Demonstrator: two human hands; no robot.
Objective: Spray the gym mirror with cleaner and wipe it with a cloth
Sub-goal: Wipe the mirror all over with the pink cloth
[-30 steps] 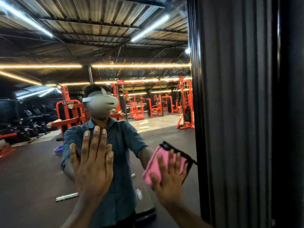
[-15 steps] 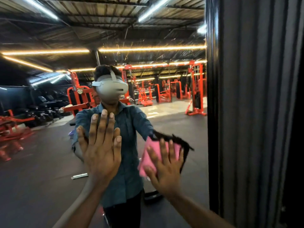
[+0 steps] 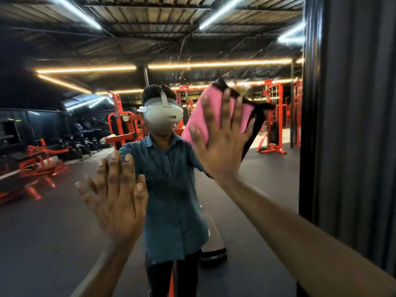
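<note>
Right hand [image 3: 222, 144]: fingers [image 3: 226, 108] straight and spread, pressing flat on one pink cloth [image 3: 205, 116] against the mirror [image 3: 267, 189]. Nothing gripped; cloth pinned under the palm and fingers, not curled round. Cloth count: one, pink with a black edge [image 3: 255, 123]; black part trails out to the right past the fingertips, pink part shows above and to the left of them. Cloth sits high on the glass, near the mirror's right edge.

Left hand [image 3: 116, 202]: fingers straight, slightly fanned, empty; lower and to the left of the right hand, well apart from the cloth. Contact with the glass cannot be told.

Hands counted: two. Mirror: one, bounded on the right by a dark ribbed wall panel [image 3: 351, 125]. Fine speckling visible on the glass at centre. Reflected in the glass: person in a blue shirt [image 3: 171, 200] and white headset [image 3: 162, 113], red gym machines [image 3: 271, 116], ceiling strip lights [image 3: 218, 64].
</note>
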